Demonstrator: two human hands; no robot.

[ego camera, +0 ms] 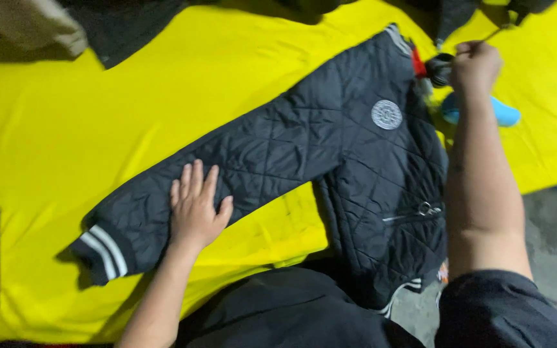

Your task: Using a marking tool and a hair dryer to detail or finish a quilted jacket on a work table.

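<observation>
Quilted black jacket [356, 161] | sleeve runs lower-left | left hand [195, 209] flat, open | right hand [476, 66] grip closed on collar

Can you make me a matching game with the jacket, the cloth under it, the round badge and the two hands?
Things:
1. quilted jacket
2. cloth
3. round badge
4. left hand
5. right hand

Descriptions:
a. yellow
b. flat on the sleeve
c. black
d. closed in a fist by the collar
e. grey-white, on the chest

Pairs: 1-c, 2-a, 3-e, 4-b, 5-d
</observation>
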